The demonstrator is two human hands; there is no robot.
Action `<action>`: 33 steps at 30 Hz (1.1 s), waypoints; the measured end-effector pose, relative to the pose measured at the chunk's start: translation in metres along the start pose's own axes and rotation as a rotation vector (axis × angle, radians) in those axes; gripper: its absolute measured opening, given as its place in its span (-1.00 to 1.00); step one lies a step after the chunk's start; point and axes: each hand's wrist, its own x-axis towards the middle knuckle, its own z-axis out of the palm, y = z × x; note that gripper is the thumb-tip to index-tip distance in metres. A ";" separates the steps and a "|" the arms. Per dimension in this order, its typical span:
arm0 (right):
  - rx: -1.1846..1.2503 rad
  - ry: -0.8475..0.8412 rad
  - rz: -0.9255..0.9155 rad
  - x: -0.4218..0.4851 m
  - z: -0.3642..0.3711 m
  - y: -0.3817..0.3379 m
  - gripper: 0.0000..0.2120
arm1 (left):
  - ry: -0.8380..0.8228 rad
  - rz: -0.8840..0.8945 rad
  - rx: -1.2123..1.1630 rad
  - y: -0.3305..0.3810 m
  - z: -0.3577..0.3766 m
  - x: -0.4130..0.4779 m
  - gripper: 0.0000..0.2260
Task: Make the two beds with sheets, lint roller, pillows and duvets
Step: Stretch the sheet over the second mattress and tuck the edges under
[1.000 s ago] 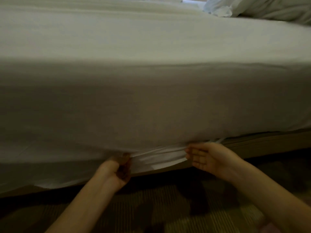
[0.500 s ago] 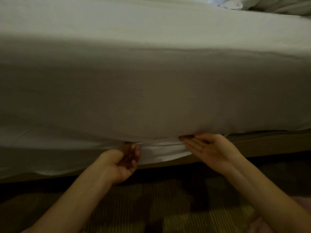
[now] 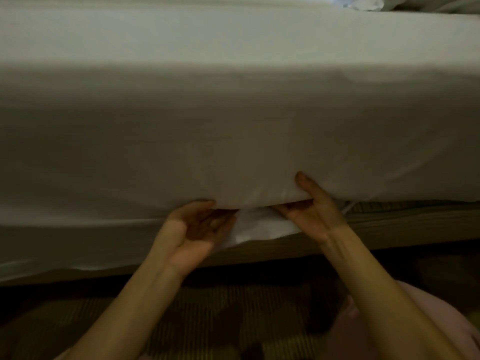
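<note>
A white sheet (image 3: 233,120) covers the mattress top and hangs down its near side. A loose flap of the sheet (image 3: 262,227) droops below the mattress's lower edge, between my hands. My left hand (image 3: 197,229) is palm up with its fingers loosely bent, fingertips pushing the flap in under the mattress. My right hand (image 3: 314,211) is also palm up; its straight fingers are slid under the mattress edge and its thumb lies up against the sheeted side.
The tan bed base (image 3: 394,229) runs under the mattress. Rumpled white bedding (image 3: 428,2) lies at the far right of the bed top. Patterned carpet (image 3: 207,320) is below me, with my pink clothing (image 3: 454,320) at the lower right.
Both hands moved right and closer together. My left hand let go of its grip on the sheet and turned palm up; my right fingers went under the mattress edge.
</note>
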 end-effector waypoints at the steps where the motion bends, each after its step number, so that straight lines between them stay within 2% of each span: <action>1: 0.016 -0.014 -0.014 0.002 0.001 0.000 -0.18 | -0.009 0.033 -0.034 0.000 0.002 0.005 -0.39; 4: 0.020 -0.053 -0.084 0.007 0.005 0.001 -0.34 | -0.106 0.108 -0.071 -0.001 0.013 0.014 -0.36; 8: 0.026 -0.031 -0.114 0.010 0.007 0.004 -0.10 | -0.176 0.157 -0.222 -0.007 0.018 0.023 -0.21; 10: 0.007 -0.038 -0.062 0.007 0.001 0.002 -0.14 | -0.182 0.144 -0.213 -0.010 0.013 0.024 -0.30; 13: -0.021 0.001 0.012 0.005 -0.009 -0.002 -0.31 | -0.183 0.103 -0.117 -0.009 0.004 0.023 -0.41; 16: -0.069 0.065 0.064 0.004 -0.013 -0.007 -0.09 | -0.150 0.093 -0.075 -0.008 0.005 0.021 -0.47; 18: -0.226 0.102 0.188 -0.002 -0.014 -0.011 -0.02 | -0.078 0.108 -0.071 -0.011 0.010 0.022 -0.62; 20: -0.472 0.091 0.323 -0.012 -0.014 -0.015 -0.25 | -0.012 0.137 -0.082 -0.013 0.014 0.022 -0.65; 23: -0.582 0.033 0.388 -0.016 -0.021 -0.017 -0.48 | 0.049 0.169 -0.082 -0.016 0.020 0.020 -0.65; 26: -0.516 -0.023 0.405 -0.019 -0.024 -0.018 -0.58 | 0.178 0.196 -0.082 -0.022 0.035 0.010 -0.71; 30: -0.345 -0.109 0.507 -0.015 -0.035 -0.024 -0.48 | 0.390 0.203 -0.079 -0.029 0.039 -0.013 -0.92; 33: -0.238 -0.148 0.631 -0.015 -0.035 -0.024 -0.39 | 0.499 0.061 0.083 -0.017 0.028 -0.034 -0.92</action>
